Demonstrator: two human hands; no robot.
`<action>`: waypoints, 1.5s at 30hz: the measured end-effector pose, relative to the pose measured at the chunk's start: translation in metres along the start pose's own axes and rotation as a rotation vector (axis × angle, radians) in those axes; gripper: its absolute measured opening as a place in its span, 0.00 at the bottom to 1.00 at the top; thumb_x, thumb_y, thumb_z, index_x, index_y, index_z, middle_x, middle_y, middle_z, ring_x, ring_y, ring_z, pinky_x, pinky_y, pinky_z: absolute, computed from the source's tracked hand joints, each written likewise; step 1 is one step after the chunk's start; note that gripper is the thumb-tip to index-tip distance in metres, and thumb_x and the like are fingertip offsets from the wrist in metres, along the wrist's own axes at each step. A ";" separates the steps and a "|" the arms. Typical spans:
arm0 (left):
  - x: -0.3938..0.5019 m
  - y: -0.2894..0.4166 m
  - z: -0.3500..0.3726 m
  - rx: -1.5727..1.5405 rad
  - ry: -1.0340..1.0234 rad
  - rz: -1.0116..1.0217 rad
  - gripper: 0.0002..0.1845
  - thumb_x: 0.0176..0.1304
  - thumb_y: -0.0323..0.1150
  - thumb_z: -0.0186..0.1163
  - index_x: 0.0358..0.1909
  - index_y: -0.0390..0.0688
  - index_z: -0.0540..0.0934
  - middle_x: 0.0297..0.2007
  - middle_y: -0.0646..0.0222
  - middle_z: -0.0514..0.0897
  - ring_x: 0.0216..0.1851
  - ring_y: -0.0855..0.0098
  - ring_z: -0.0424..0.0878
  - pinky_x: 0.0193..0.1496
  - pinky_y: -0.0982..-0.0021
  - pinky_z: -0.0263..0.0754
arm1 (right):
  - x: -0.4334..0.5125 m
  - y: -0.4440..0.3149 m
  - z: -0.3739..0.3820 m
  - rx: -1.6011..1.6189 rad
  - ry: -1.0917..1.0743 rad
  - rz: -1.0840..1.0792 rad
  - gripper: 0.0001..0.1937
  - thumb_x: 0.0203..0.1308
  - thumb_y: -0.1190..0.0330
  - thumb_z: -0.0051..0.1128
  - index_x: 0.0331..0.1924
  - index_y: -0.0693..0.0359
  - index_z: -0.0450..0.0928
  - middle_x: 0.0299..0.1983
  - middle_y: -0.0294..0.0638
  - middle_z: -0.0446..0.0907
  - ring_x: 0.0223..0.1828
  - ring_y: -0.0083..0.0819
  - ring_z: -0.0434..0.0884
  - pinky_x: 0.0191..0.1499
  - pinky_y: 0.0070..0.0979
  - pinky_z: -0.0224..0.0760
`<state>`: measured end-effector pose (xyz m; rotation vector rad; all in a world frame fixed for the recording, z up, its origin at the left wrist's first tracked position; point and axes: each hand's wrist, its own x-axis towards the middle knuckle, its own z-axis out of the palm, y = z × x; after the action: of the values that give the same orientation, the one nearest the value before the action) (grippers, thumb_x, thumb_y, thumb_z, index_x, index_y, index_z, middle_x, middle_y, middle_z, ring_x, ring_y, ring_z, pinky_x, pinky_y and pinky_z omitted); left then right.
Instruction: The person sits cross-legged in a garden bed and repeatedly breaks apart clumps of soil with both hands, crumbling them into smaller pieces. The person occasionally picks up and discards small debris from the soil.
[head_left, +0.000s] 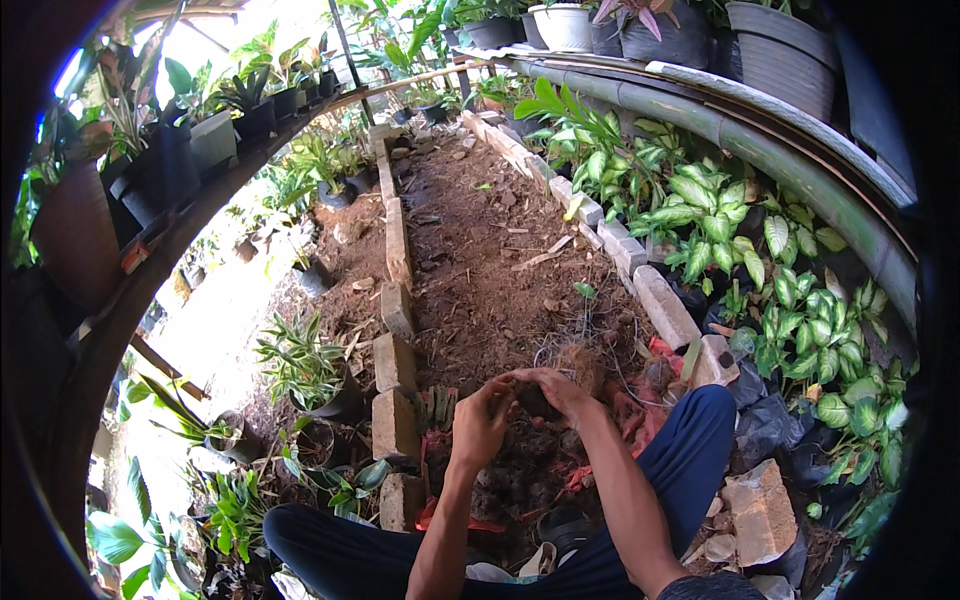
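My left hand (480, 420) and my right hand (556, 391) are raised close together over dark soil lumps (525, 480) between my knees. Their fingertips meet or nearly meet, and whether anything is held between them cannot be made out. Just beyond my right hand is a ball of brown fibre (581, 366), with thin pale wire or string (621, 352) around it. Torn red plastic sheeting (630, 416) lies under and beside the soil, to the right of my hands.
Brick rows edge the soil bed (487, 262), on the left (395, 364) and right (664, 307). Potted plants (330, 390) stand at left; leafy variegated plants (810, 322) grow at right under a bamboo pole (750, 139). A broken brick (761, 514) lies by my right knee.
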<state>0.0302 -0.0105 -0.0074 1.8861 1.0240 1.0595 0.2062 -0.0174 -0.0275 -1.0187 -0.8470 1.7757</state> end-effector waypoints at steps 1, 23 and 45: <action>0.000 0.000 -0.002 0.066 0.015 -0.026 0.08 0.64 0.28 0.62 0.40 0.33 0.80 0.28 0.62 0.84 0.27 0.78 0.78 0.32 0.74 0.72 | 0.001 0.001 -0.002 -0.003 -0.008 0.012 0.19 0.68 0.53 0.50 0.54 0.55 0.79 0.40 0.32 0.84 0.34 0.20 0.82 0.22 0.21 0.71; -0.001 0.015 -0.009 0.208 -0.092 -0.046 0.10 0.57 0.32 0.67 0.40 0.40 0.84 0.17 0.69 0.72 0.20 0.78 0.66 0.26 0.71 0.64 | 0.001 0.000 -0.001 0.090 0.041 -0.027 0.30 0.71 0.43 0.31 0.57 0.59 0.75 0.44 0.40 0.80 0.41 0.26 0.80 0.44 0.30 0.78; -0.002 -0.002 -0.011 0.386 -0.203 0.375 0.15 0.60 0.32 0.64 0.49 0.57 0.84 0.34 0.69 0.82 0.33 0.59 0.83 0.35 0.62 0.78 | -0.007 -0.009 0.006 0.080 0.066 0.011 0.29 0.71 0.44 0.31 0.57 0.55 0.76 0.50 0.42 0.79 0.50 0.31 0.78 0.53 0.34 0.74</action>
<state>0.0194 -0.0097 -0.0054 2.5165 0.8161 0.8889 0.2060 -0.0211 -0.0155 -1.0253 -0.7257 1.7614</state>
